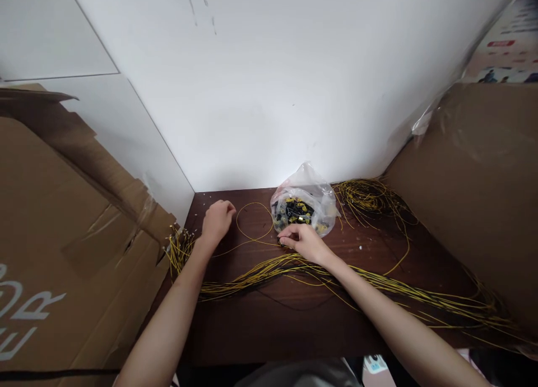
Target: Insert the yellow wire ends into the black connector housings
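Note:
My right hand (pixel 303 242) is closed in a pinch on a small black part (pixel 279 239), just in front of the clear plastic bag (pixel 309 180). A single yellow wire (pixel 254 203) lies looped on the table between my hands, and one stretch of it runs up to my right fingertips. Black and yellow small pieces (pixel 297 208) fill the bag. My left hand (pixel 217 222) hovers left of the loop with its fingers curled together; whatever they hold, if anything, is hidden. A long bundle of yellow wires (pixel 260 270) passes below both hands, under my right forearm.
Cardboard boxes stand at the left (pixel 63 208) and right (pixel 471 180) of the dark brown table (pixel 252 325). Behind it rises a white wall (pixel 269 96). A coiled heap of yellow wire (pixel 365 195) lies at the back right. Wire ends (pixel 180 247) bunch against the left box.

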A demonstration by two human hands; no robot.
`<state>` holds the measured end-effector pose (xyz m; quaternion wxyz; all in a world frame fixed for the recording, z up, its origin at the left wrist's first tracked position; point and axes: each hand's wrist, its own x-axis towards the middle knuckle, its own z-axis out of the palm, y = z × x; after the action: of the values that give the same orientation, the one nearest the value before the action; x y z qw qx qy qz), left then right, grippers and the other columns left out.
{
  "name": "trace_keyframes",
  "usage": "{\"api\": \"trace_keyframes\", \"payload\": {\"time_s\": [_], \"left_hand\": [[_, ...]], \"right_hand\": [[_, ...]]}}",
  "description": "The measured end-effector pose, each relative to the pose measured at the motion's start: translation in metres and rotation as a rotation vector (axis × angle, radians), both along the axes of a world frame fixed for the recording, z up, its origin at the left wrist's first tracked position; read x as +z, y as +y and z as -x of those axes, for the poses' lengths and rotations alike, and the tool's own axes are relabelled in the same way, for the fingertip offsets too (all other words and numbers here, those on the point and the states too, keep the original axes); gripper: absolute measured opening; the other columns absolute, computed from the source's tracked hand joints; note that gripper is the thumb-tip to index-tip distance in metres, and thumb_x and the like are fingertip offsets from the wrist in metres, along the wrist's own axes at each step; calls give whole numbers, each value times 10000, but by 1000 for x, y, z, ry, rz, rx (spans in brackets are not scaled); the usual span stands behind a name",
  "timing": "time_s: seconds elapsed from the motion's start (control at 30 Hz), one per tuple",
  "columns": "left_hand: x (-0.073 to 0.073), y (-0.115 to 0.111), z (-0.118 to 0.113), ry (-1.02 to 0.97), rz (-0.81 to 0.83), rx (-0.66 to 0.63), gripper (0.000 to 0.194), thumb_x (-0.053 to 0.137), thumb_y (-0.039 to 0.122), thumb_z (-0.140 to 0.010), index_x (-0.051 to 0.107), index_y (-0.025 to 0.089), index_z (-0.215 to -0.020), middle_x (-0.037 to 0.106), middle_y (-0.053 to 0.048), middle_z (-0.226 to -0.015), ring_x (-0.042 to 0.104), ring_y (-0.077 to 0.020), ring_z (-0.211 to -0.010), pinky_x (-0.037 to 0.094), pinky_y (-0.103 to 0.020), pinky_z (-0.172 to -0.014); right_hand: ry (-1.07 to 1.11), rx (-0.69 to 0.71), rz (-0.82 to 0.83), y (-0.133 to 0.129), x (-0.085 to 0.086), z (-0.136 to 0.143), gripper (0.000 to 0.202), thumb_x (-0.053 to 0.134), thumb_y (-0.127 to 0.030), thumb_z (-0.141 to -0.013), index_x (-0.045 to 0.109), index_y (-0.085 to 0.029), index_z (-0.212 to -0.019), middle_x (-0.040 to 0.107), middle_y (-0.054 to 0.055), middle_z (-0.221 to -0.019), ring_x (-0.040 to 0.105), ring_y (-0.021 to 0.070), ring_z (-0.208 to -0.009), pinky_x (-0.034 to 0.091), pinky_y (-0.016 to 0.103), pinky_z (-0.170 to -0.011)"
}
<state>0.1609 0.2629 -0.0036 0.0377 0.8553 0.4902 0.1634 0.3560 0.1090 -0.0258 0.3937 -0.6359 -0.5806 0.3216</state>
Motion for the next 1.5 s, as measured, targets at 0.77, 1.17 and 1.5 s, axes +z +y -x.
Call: {"api": "trace_keyframes", "payload": {"time_s": [0.77, 1.17, 1.5], "left_hand": [[-10, 44, 37, -98, 93, 337, 483, 465, 36, -688, 570, 122, -1152, 634, -145, -1080, 547, -310, -1071, 423, -439, -914], [1, 54, 45, -110, 96, 317, 483, 437, 6, -659, 602, 126, -1097, 647, -84, -1068, 589, -200, -1014, 450, -287, -896], [2, 41, 36, 134, 94, 390, 381, 490, 59, -674, 655, 153, -1005, 614, -165, -1069, 561, -342, -1010, 462, -421, -828]], "right_hand": [[-44, 46, -15, 0, 0, 1, 138, 580, -175, -743, 679, -122, -823, 686, 49, -779, 592, 138, -671, 429, 237, -624], [-92, 52, -65, 1, -3, 1, 119, 588, -154, -739, 680, -136, -812, 679, 35, -762, 577, 127, -651, 412, 222, -600], [-155, 60, -94, 1, -6, 1, 114, 589, -157, -747, 678, -141, -817, 670, 32, -768, 554, 121, -640, 394, 220, -596]]}}
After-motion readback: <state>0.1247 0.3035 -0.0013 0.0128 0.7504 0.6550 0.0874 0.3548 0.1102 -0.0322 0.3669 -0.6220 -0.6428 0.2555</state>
